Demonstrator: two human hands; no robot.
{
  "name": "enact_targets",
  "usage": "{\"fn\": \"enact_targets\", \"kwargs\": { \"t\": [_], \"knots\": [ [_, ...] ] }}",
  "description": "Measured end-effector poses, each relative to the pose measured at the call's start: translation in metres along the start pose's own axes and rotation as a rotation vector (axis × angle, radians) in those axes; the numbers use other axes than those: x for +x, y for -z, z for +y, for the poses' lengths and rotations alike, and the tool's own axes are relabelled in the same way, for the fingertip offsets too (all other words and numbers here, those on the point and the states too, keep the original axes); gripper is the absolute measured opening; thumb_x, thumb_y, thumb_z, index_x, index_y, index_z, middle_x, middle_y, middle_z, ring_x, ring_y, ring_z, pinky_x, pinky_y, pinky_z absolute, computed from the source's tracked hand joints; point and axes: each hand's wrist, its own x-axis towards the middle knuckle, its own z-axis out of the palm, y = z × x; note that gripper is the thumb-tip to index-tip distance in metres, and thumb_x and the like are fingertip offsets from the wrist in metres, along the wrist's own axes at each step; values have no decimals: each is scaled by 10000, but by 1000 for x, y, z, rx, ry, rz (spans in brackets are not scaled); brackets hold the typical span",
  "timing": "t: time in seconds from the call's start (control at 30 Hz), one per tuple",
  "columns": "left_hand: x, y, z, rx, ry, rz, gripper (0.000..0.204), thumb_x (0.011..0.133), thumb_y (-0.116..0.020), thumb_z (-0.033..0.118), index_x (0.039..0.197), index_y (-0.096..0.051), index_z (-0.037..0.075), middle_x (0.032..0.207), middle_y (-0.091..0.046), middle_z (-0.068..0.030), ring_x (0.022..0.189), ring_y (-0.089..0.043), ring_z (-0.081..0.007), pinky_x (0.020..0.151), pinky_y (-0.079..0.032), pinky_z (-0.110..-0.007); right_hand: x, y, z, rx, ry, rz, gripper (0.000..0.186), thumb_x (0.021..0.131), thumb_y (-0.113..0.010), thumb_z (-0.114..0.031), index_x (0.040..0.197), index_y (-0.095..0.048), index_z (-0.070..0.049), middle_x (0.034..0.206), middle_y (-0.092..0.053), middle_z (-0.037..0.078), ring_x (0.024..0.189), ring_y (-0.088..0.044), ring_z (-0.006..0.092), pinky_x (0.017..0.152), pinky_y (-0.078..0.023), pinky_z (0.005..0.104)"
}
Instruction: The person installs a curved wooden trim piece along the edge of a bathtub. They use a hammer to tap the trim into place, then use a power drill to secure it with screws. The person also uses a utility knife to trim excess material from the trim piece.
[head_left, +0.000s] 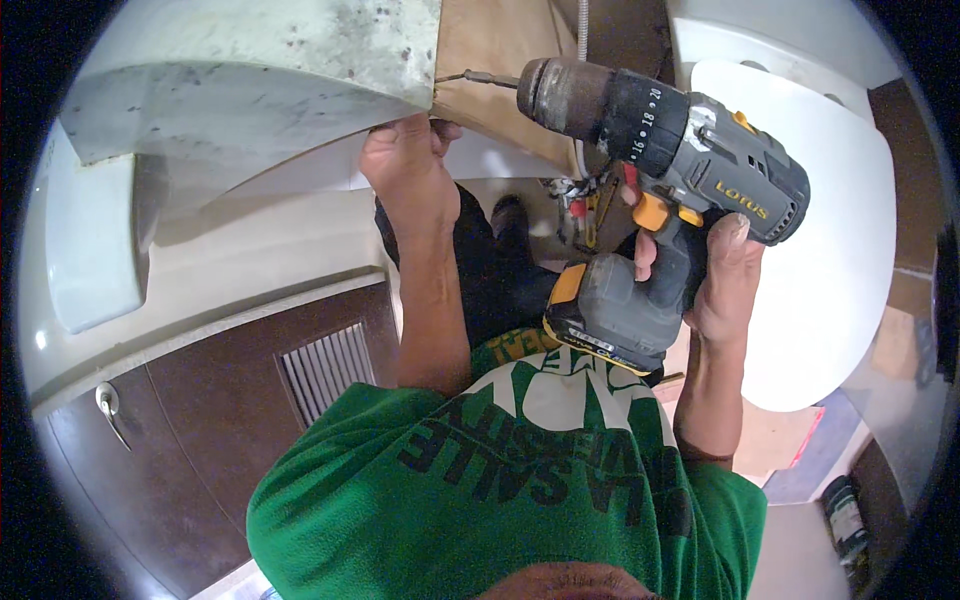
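Observation:
My right hand is wrapped around the grip of a grey and black cordless drill with yellow switches and a battery at its base. The drill lies nearly level, its chuck pointing left. A thin bit reaches from the chuck to the corner where a stained white panel meets a brown wooden board. Just below that corner, my left hand has its fingers closed at the panel's lower edge. Part of its grip is hidden behind the edge.
A white toilet lid stands close at the right, beside the drill. Several tools lie on the floor beyond my legs. A brown door with a vent and handle is at lower left. A dark bottle stands at lower right.

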Motion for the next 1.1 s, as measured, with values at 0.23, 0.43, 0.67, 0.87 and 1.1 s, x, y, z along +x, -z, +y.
{"fn": "enact_targets", "kwargs": {
  "t": [0.23, 0.43, 0.67, 0.87, 1.1],
  "knots": [
    [2, 1, 0, 34, 34, -10, 210, 894, -659, 241, 842, -594, 48, 674, -547, 5, 650, -590, -129, 682, -554, -323, -3, 5, 4, -77, -6, -5, 559, 888, -614, -453, 1125, -521, 45, 934, -654, 182, 617, -605, 171, 509, -505, 273],
    [0, 1, -2, 32, 17, -14, 223, 905, -642, 243, 805, -585, 52, 694, -565, -11, 682, -603, -140, 681, -551, -322, -1, 9, 4, -1, 25, -5, 562, 892, -614, -442, 1136, -506, 52, 929, -655, 186, 618, -606, 170, 519, -512, 276],
    [0, -3, 2, 18, 22, 38, 260, 883, -673, 244, 787, -615, 10, 688, -605, -49, 597, -569, -143, 598, -491, -292, 0, 10, 6, -98, 29, -38, 682, 898, -533, -532, 1286, -409, 16, 1003, -623, 229, 598, -604, 182, 495, -511, 279],
    [0, -10, 2, 15, 1, 65, 313, 872, -687, 282, 781, -637, -13, 650, -604, -57, 544, -535, -129, 559, -454, -273, 0, 8, 8, -83, 11, -8, 643, 899, -551, -508, 1244, -434, 23, 996, -635, 230, 608, -609, 181, 502, -511, 276],
    [1, 2, 0, 26, 7, -38, 230, 886, -666, 256, 863, -612, 34, 735, -606, -28, 653, -599, -146, 658, -547, -308, 3, 11, 8, -117, 14, -70, 660, 925, -503, -514, 1292, -389, 23, 1028, -628, 261, 615, -616, 197, 507, -517, 282]
  ]
}}
